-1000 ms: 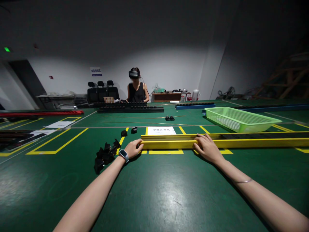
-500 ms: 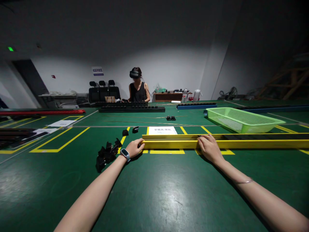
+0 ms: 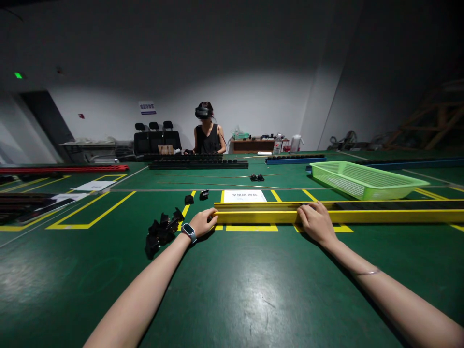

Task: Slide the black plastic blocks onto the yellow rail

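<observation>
Head view, green table [image 3: 235, 290], dim wall [image 3: 261, 106] (dark door [image 3: 44, 116] at left), both hands [image 3: 203, 222] [image 3: 316, 223] seemingly gripping yellow rail [image 3: 257, 217]

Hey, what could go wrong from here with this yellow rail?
Loose black pieces lie close to the left hand, so a sideways sweep might scatter them. The green basket sits just behind the yellow rail; if the right hand pushes the rail away, it could bump the basket.
</observation>
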Available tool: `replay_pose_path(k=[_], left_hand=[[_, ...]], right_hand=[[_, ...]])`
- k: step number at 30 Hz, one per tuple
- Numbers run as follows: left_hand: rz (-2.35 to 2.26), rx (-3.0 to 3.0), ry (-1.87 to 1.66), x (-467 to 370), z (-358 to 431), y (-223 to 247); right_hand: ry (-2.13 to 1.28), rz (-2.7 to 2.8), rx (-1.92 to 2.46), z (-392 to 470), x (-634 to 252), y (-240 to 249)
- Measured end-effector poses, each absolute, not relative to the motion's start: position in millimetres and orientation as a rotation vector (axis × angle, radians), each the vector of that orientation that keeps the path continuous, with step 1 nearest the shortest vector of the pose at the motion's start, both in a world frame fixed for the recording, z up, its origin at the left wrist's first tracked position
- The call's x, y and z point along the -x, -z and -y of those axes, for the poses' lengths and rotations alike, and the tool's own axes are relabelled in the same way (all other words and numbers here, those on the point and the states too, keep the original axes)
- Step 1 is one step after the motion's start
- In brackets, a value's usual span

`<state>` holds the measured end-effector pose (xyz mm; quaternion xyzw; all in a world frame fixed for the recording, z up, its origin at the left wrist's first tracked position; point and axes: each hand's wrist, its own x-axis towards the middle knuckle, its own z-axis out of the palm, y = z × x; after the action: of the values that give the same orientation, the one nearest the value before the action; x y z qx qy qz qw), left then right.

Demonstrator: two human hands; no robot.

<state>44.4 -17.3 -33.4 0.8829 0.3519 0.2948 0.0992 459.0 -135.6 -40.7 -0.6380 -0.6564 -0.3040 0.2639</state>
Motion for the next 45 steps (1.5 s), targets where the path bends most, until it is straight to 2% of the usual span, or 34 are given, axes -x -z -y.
replay_pose_path(k=[45], left_hand=[[-1.049,-2.607,-0.873,-45,20,31]], right_hand=[[0.92,1.574,1.842,131,-481,47]])
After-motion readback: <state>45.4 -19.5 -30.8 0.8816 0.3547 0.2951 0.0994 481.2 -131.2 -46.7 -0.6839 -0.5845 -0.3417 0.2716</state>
